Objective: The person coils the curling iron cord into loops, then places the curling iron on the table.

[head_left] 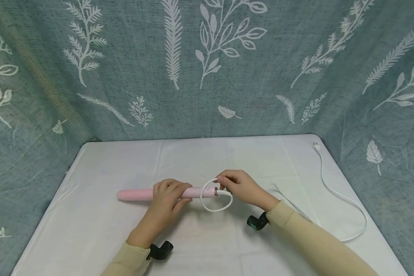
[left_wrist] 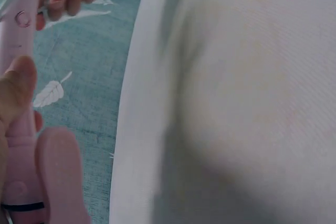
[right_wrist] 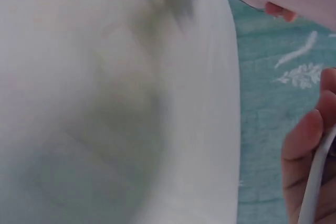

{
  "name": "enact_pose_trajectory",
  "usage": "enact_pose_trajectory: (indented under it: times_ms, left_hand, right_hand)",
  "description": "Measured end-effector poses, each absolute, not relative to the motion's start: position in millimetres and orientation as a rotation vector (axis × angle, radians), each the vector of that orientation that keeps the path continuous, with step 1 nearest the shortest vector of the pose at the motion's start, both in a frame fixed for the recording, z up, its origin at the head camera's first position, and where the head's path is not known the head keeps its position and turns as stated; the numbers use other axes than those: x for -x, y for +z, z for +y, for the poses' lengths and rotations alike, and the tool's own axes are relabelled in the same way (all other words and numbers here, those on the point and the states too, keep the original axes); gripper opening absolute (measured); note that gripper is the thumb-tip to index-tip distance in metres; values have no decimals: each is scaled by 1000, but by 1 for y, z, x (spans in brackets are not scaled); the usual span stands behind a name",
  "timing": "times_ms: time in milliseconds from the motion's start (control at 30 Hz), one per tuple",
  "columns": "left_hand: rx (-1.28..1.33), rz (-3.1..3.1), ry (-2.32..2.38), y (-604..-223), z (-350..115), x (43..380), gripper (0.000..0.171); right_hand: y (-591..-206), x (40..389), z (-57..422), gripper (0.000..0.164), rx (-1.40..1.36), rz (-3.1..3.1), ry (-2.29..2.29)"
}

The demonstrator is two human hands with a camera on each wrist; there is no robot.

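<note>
A pink curling iron point(head_left: 134, 194) lies crosswise in front of me, its rounded end to the left. My left hand point(head_left: 169, 195) grips it around the middle, thumb on the near side. The left wrist view shows its paddle-shaped lever point(left_wrist: 60, 166) and a ring-marked button point(left_wrist: 23, 19) on the handle. From the handle's right end comes a white cord point(head_left: 213, 211), bent into a loop that crosses over the handle. My right hand point(head_left: 241, 186) pinches this cord between thumb and fingers just right of the handle; the right wrist view shows the cord point(right_wrist: 315, 182) passing along the fingers.
The white-covered table point(head_left: 100, 234) carries the rest of the cord point(head_left: 351, 203), which curves along the right side. Its plug point(head_left: 317, 148) lies near the far right corner. A green leaf-patterned curtain point(head_left: 124, 69) hangs behind and at both sides.
</note>
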State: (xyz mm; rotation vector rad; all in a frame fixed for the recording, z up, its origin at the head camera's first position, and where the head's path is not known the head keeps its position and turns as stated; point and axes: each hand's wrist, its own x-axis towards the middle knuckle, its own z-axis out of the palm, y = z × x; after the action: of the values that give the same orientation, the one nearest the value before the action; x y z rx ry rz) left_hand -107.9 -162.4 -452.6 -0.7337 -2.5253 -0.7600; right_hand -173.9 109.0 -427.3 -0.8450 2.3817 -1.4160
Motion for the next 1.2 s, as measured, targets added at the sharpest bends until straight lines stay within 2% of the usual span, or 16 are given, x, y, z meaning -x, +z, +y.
enact_pose_trajectory:
  times_ms: [167, 400, 700, 867, 1000, 1200]
  left_hand:
    - [638, -2413, -821, -451, -161, 111, 38]
    - [522, -2367, -867, -450, -157, 114, 42]
    - [602, -2363, -855, -451, -152, 116, 45]
    - [564, -2313, -859, -450, -146, 119, 45]
    - [489, -2308, -850, -448, -141, 124, 43]
    - [391, -2358, -804, -448, -139, 133, 40]
  right_hand:
    - [-435, 168, 111, 23, 725, 2408, -1410]
    - [-439, 156, 100, 27, 847, 2574, -1273]
    - [-443, 154, 93, 21, 886, 2534, -1317]
    - [-450, 153, 86, 18, 948, 2554, -1311]
    - [-449, 146, 82, 27, 1021, 2666, -1123]
    - [-436, 131, 80, 28, 1167, 2852, -709]
